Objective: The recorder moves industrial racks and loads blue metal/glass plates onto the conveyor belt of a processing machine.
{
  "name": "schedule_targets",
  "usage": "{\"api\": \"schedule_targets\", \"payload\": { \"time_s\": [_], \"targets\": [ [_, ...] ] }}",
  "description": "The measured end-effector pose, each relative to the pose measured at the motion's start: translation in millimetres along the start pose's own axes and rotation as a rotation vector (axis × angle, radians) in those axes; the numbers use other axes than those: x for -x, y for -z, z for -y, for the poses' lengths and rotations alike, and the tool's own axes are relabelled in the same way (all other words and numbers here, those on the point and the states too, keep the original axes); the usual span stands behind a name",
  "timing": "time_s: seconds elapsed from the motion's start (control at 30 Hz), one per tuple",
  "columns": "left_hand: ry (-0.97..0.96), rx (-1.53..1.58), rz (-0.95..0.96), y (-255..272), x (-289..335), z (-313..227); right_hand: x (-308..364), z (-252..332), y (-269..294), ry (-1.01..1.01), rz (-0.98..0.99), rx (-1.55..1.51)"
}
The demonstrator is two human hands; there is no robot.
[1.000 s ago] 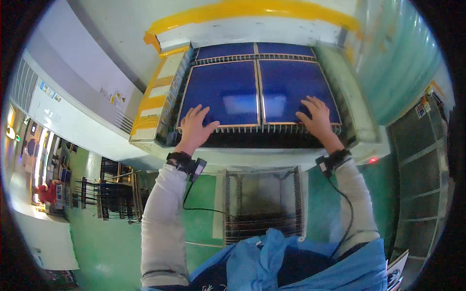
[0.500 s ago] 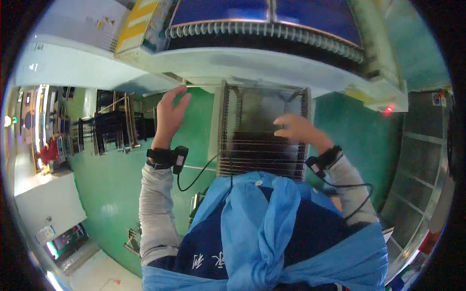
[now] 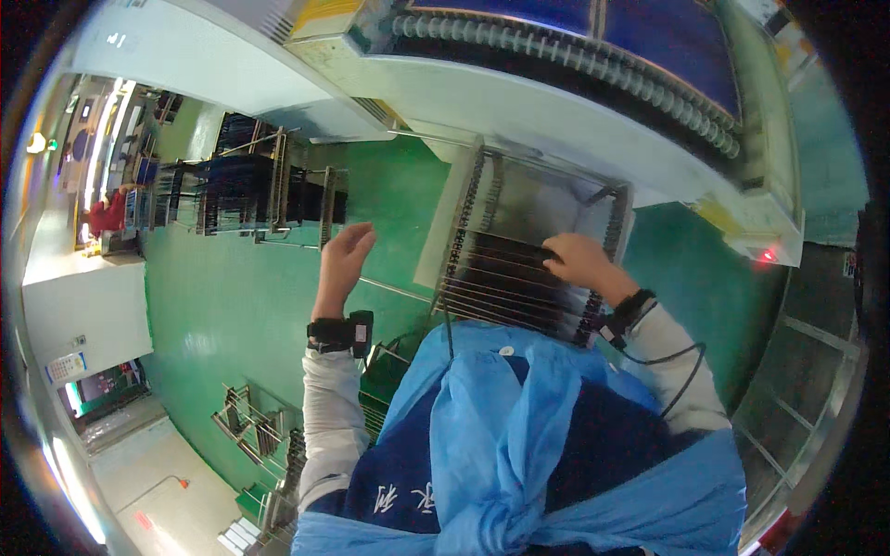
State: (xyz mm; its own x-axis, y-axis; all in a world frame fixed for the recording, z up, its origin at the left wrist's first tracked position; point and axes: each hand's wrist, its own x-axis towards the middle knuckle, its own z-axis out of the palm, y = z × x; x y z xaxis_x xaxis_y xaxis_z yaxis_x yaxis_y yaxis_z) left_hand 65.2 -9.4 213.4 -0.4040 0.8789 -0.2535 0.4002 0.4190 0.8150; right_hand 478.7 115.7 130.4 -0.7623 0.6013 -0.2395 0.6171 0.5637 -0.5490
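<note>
A slotted rack [image 3: 471,218] stands in front of my body, with toothed rails along both sides. Several thin dark panels [image 3: 514,278] stand in it side by side, their upper edges showing as fine lines. My right hand [image 3: 586,263] is over the rack's right part, its fingers bent and a little apart beside the rearmost panel's edge. Whether the fingertips touch that panel I cannot tell. To the left of the rack, over the green floor, my left hand [image 3: 345,258] is raised with loosely bent fingers and nothing visible in it.
Beyond the rack runs a pale machine [image 3: 556,120] with a row of rollers [image 3: 565,60] and blue panels. A red light [image 3: 768,255] glows on its right end. More racks with dark panels [image 3: 236,181] stand at left. A metal-framed screen [image 3: 807,371] is at right.
The view has turned, so the rack now appears slanted. My left hand has come down from beside the machine's edge. My right hand is now closer to the rearmost panel's edge.
</note>
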Motion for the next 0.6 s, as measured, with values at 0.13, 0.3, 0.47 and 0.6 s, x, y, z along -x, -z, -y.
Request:
{"api": "schedule_targets", "payload": {
  "time_s": [0.13,0.3,0.47,0.6],
  "targets": [
    [0.027,0.046,-0.003,-14.9,11.6,12.1,0.5,12.1,-3.9,-0.011,0.039,0.142],
    [0.03,0.13,0.033,-32.3,17.5,14.8,-7.4,12.6,4.5,0.06,0.113,0.221],
    [0.019,0.126,0.031,-42.5,19.2,14.1,-10.7,11.6,-4.9,-0.009,0.121,0.212],
    [0.047,0.149,0.073,-44.5,19.2,14.5,-4.4,22.3,0.0,0.03,0.066,0.237]
  ]
}}
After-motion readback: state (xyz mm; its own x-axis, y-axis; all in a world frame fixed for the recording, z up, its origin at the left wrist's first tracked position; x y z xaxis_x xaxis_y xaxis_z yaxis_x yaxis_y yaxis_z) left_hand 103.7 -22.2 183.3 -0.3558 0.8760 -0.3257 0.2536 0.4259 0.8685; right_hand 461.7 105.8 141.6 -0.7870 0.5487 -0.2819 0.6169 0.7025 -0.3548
